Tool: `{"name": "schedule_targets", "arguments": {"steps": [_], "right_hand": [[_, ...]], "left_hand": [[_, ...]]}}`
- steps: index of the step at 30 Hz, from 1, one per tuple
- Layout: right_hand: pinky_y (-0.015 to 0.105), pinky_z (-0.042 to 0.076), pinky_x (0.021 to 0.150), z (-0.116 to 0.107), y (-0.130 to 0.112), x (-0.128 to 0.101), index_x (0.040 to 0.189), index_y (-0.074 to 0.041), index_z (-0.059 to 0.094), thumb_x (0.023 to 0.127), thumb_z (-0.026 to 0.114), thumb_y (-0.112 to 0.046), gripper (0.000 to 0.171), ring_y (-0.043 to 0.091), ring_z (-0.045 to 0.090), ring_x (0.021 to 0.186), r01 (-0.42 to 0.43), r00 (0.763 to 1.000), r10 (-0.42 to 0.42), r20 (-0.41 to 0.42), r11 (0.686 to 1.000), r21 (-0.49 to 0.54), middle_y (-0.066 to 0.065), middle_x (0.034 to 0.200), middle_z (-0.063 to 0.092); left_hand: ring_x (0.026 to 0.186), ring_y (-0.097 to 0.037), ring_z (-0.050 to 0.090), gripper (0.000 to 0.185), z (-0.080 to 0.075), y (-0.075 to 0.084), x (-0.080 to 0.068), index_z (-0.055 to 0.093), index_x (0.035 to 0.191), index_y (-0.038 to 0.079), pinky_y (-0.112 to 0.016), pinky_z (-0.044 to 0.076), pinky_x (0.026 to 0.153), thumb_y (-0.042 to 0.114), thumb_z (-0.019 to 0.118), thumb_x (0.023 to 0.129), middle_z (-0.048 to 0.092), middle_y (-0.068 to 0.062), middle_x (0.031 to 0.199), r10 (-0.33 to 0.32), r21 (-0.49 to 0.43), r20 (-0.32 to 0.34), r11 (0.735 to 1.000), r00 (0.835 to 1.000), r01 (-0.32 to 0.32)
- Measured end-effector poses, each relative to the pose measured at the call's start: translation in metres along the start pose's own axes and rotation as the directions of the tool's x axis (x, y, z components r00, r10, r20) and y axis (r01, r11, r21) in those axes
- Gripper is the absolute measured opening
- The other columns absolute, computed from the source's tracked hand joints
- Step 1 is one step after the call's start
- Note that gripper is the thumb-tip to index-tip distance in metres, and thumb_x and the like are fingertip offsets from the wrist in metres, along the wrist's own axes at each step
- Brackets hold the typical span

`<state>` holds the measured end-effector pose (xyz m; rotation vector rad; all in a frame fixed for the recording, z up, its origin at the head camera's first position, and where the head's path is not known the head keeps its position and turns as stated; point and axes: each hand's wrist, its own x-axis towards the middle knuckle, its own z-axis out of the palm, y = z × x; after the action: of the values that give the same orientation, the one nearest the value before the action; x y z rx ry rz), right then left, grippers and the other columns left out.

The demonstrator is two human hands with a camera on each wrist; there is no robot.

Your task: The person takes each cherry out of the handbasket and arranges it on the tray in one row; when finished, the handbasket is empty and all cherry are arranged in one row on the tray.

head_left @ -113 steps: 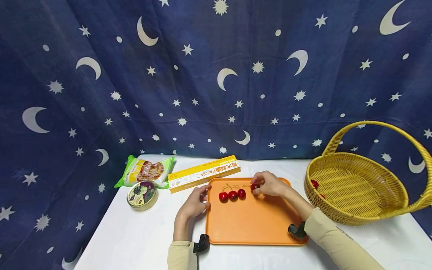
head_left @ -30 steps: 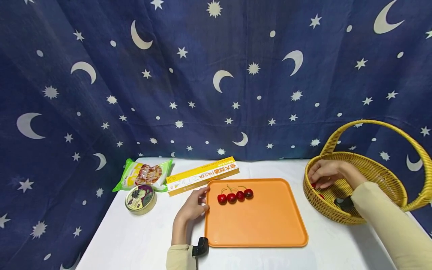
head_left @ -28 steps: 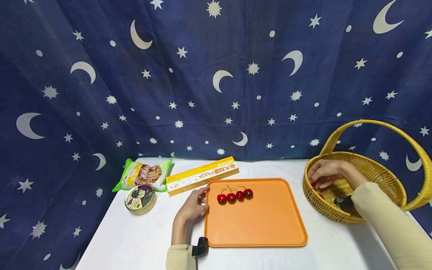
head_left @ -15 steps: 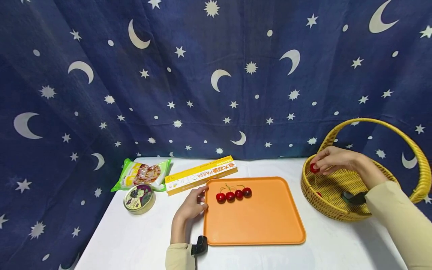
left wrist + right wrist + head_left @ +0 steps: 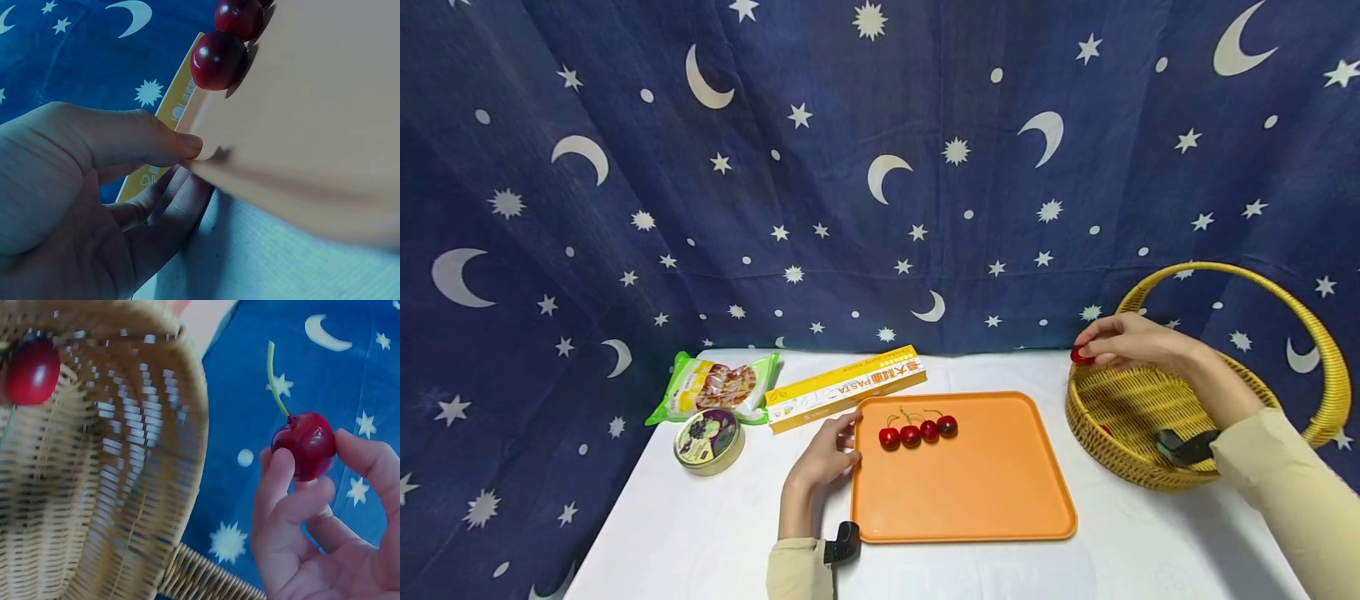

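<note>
My right hand (image 5: 1138, 342) pinches a red cherry (image 5: 306, 445) by its body, thumb on one side and fingers on the other; its green stem points up. The hand is over the left rim of the yellow wicker basket (image 5: 1157, 479). Another cherry (image 5: 34, 372) lies inside that basket. My left hand (image 5: 822, 457) grips the left edge of the orange tray (image 5: 970, 492), thumb on top and fingers underneath, as the left wrist view shows. Near the tray's far left corner, several cherries (image 5: 910, 435) with stems sit side by side in a row.
A yellow and white pasta box (image 5: 848, 388) lies behind the tray's left corner. Farther left are a green-edged food packet (image 5: 722, 387) and a round tin (image 5: 708, 441). The basket has a tall arched handle (image 5: 1330, 358). A dark blue star-patterned curtain (image 5: 820, 183) hangs behind the white table.
My right hand went from the tray into the basket, took hold of a cherry and lifted it to the left rim. A fourth cherry now stands in the row. The left hand stayed put.
</note>
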<state>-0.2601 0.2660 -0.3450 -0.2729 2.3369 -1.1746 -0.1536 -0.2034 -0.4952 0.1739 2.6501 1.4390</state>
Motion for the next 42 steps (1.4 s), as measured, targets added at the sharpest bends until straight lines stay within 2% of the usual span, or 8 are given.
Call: {"name": "schedule_targets", "arguments": {"steps": [8,12,16,21,24,28,33,42], "right_hand": [[0.039,0.057,0.074,0.043,-0.009,0.019,0.124,0.014,0.055,0.088,0.066,-0.007,0.044,0.023,0.066,0.084,0.068,0.995,-0.069,0.068,0.997,0.028,0.015,0.100,0.067],[0.041,0.058,0.073,0.073,-0.010,0.034,0.115,0.014,0.061,0.082,0.069,-0.003,0.038,0.021,0.065,0.081,0.116,0.990,-0.115,0.087,0.993,-0.003,0.013,0.097,0.067],[0.039,0.057,0.065,0.104,-0.007,0.050,0.100,0.013,0.064,0.077,0.071,0.002,0.026,0.022,0.065,0.071,0.185,0.980,-0.184,0.073,0.983,-0.004,0.011,0.086,0.065],[0.029,0.050,0.061,0.138,-0.002,0.068,0.088,0.006,0.065,0.073,0.080,-0.002,0.023,0.017,0.058,0.069,0.254,0.967,-0.253,0.017,0.960,-0.115,0.005,0.075,0.061],[0.027,0.044,0.062,0.153,0.001,0.075,0.085,0.003,0.064,0.070,0.083,-0.004,0.025,0.014,0.054,0.070,0.288,0.956,-0.294,-0.004,0.940,-0.182,0.003,0.073,0.062],[0.027,0.043,0.064,0.167,0.005,0.079,0.083,0.002,0.062,0.066,0.085,-0.005,0.030,0.012,0.055,0.067,0.297,0.950,-0.310,-0.030,0.932,-0.209,0.004,0.072,0.063],[0.027,0.043,0.064,0.176,0.008,0.083,0.083,-0.001,0.061,0.064,0.088,-0.009,0.034,0.013,0.053,0.067,0.272,0.955,-0.291,-0.061,0.937,-0.218,0.005,0.073,0.060],[0.030,0.045,0.065,0.181,0.003,0.084,0.087,0.001,0.060,0.064,0.088,-0.009,0.038,0.014,0.055,0.066,0.280,0.957,-0.288,-0.022,0.942,-0.184,0.008,0.073,0.061]], "left_hand": [[0.087,-0.022,0.054,0.066,-0.002,0.001,0.000,0.053,0.136,-0.005,-0.029,0.045,0.074,-0.011,0.068,0.073,0.051,-0.015,0.109,0.008,-0.001,-0.011,1.000,1.000,-0.008],[0.088,-0.022,0.053,0.066,-0.002,0.001,0.000,0.053,0.137,-0.004,-0.028,0.045,0.074,-0.011,0.068,0.073,0.050,-0.015,0.110,0.000,-0.003,-0.007,1.000,1.000,0.000],[0.087,-0.021,0.053,0.065,-0.003,0.001,-0.001,0.052,0.136,-0.006,-0.030,0.045,0.074,-0.010,0.066,0.073,0.050,-0.016,0.109,0.024,-0.010,-0.002,1.000,1.000,-0.024],[0.084,-0.020,0.053,0.063,-0.004,0.002,-0.004,0.052,0.134,-0.009,-0.029,0.046,0.072,-0.010,0.064,0.073,0.049,-0.017,0.106,0.079,-0.012,-0.001,0.997,0.997,-0.079],[0.086,-0.021,0.054,0.063,-0.004,0.003,-0.003,0.052,0.135,-0.007,-0.030,0.047,0.074,-0.009,0.064,0.073,0.050,-0.017,0.108,0.052,-0.008,0.000,0.999,0.999,-0.052],[0.089,-0.022,0.054,0.066,-0.002,0.001,-0.001,0.052,0.137,-0.005,-0.031,0.046,0.076,-0.011,0.066,0.073,0.051,-0.016,0.111,0.006,-0.004,0.005,1.000,1.000,-0.006],[0.087,-0.020,0.053,0.066,-0.001,0.001,0.000,0.052,0.138,-0.004,-0.028,0.046,0.075,-0.010,0.067,0.073,0.051,-0.014,0.110,0.000,0.009,0.008,1.000,1.000,0.000],[0.087,-0.021,0.054,0.067,-0.002,0.000,0.000,0.052,0.137,-0.005,-0.030,0.045,0.074,-0.011,0.067,0.072,0.051,-0.015,0.109,0.011,-0.005,0.004,1.000,1.000,-0.011]]}}
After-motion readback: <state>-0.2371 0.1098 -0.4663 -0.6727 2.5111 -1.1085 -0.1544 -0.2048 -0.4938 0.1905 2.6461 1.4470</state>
